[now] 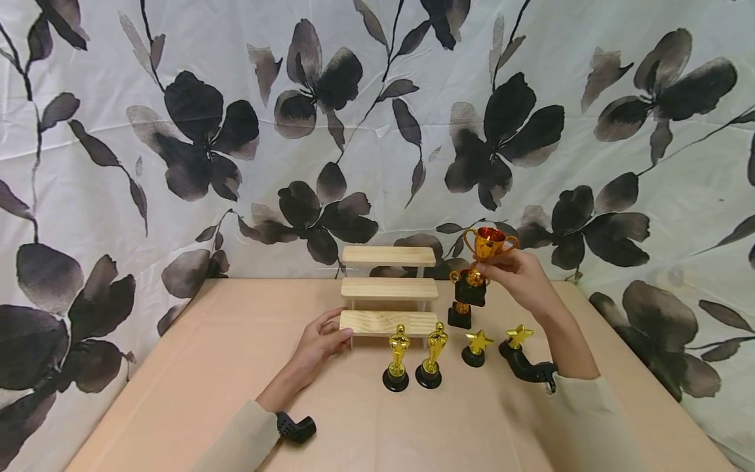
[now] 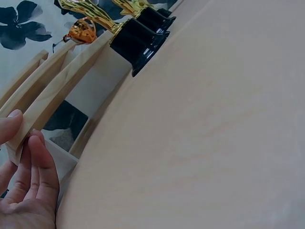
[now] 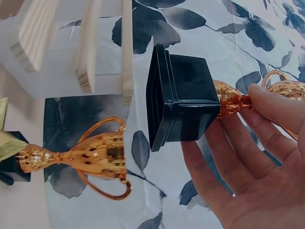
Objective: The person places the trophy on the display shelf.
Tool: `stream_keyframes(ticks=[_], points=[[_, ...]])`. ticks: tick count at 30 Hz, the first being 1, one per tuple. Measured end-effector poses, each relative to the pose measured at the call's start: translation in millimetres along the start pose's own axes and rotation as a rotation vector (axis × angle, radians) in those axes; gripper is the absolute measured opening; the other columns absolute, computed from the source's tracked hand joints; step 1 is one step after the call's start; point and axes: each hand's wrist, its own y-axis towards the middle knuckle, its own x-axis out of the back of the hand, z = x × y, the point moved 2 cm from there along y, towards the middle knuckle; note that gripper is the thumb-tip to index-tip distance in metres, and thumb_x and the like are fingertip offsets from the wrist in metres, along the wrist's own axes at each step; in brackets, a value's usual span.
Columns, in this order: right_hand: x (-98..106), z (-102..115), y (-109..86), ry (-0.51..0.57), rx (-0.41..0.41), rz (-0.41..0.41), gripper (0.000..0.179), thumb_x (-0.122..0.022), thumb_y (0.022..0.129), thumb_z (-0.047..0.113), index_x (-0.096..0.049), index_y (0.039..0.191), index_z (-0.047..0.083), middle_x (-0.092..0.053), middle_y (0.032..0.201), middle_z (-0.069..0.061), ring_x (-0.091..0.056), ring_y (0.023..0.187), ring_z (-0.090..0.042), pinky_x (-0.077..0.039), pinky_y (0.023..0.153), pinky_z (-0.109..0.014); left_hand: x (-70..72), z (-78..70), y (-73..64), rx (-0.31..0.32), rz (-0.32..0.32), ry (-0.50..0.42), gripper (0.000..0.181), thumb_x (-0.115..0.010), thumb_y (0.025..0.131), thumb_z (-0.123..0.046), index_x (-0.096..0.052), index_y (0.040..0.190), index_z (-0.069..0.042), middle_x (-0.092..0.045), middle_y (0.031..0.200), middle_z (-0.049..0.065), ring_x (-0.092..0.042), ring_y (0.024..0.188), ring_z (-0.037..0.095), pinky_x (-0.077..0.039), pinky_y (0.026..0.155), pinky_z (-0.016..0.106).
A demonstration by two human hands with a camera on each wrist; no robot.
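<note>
Now, at a beige table (image 1: 177, 380) before floral cloth (image 1: 377, 157), left (image 1: 315, 346) and right hands (image 1: 522, 278) pinch a shelf (image 1: 388, 288) and trophy (image 1: 487, 248).

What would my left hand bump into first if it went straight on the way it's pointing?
Your left hand would meet the lowest wooden step at once, since it pinches that step's left end. What lies beyond is harder to judge for depth.

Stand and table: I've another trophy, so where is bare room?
All three tiers of the stand, except the lowest's left end held by the left hand. Table left of that hand and in front of the figurines is bare. Crowded: right of the stand, with a standing cup, star trophies and the right hand holding a raised cup.
</note>
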Motion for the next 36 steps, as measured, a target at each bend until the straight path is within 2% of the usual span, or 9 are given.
stream_keyframes(ticks=[6, 13, 19, 30, 33, 36], points=[[2, 11, 5.0, -0.012, 0.029, 0.012, 0.039, -0.066, 0.103, 0.026, -0.065, 0.133, 0.002, -0.074, 0.120, -0.018, -0.068, 0.102, 0.003, -0.052, 0.091, -0.014, 0.7, 0.6, 1.1, 0.003, 0.011, -0.011, 0.066, -0.073, 0.095, -0.007, -0.043, 0.154, -0.009, -0.068, 0.097, 0.001, -0.066, 0.084, 0.012, -0.057, 0.074, 0.023], [3, 21, 8.6, -0.034, 0.031, 0.013, 0.039, -0.066, 0.103, 0.027, -0.065, 0.134, 0.004, -0.073, 0.123, -0.017, -0.067, 0.101, 0.005, -0.051, 0.091, -0.014, 1.6, -0.1, 2.9, 0.034, 0.024, -0.026, 0.067, -0.073, 0.095, -0.007, -0.041, 0.155, -0.008, -0.068, 0.099, 0.001, -0.068, 0.085, 0.012, -0.058, 0.077, 0.024], [1, 26, 13.5, -0.039, 0.046, 0.019, 0.038, -0.067, 0.102, 0.027, -0.066, 0.133, 0.005, -0.074, 0.123, -0.014, -0.067, 0.102, 0.004, -0.052, 0.090, -0.015, 2.4, -0.4, 2.5, 0.036, 0.020, -0.027, 0.066, -0.072, 0.095, -0.007, -0.043, 0.154, -0.011, -0.067, 0.100, 0.001, -0.068, 0.084, 0.012, -0.058, 0.076, 0.024], [-3, 33, 25.3, -0.047, 0.033, 0.059, 0.041, -0.067, 0.102, 0.030, -0.065, 0.134, 0.004, -0.071, 0.126, -0.019, -0.067, 0.102, 0.000, -0.054, 0.089, -0.014, 4.0, 2.1, 3.0, 0.023, 0.021, -0.040, 0.065, -0.073, 0.095, -0.006, -0.045, 0.153, -0.013, -0.068, 0.101, 0.003, -0.067, 0.086, 0.013, -0.059, 0.078, 0.024], [-4, 35, 29.1, -0.073, 0.034, 0.059, 0.041, -0.066, 0.102, 0.030, -0.065, 0.133, 0.003, -0.071, 0.125, -0.019, -0.067, 0.102, -0.003, -0.056, 0.091, -0.021, 4.7, 2.8, 3.1, 0.019, 0.027, -0.046, 0.065, -0.072, 0.096, -0.006, -0.044, 0.154, -0.012, -0.068, 0.101, 0.002, -0.067, 0.086, 0.013, -0.059, 0.079, 0.024], [-5, 37, 32.2, -0.075, 0.029, 0.058, 0.042, -0.067, 0.102, 0.031, -0.065, 0.132, 0.002, -0.072, 0.125, -0.019, -0.068, 0.107, -0.013, -0.056, 0.100, -0.037, 5.3, 3.3, 3.1, 0.016, 0.031, -0.047, 0.065, -0.072, 0.096, -0.006, -0.043, 0.154, -0.011, -0.067, 0.100, 0.002, -0.067, 0.086, 0.012, -0.059, 0.079, 0.023]])
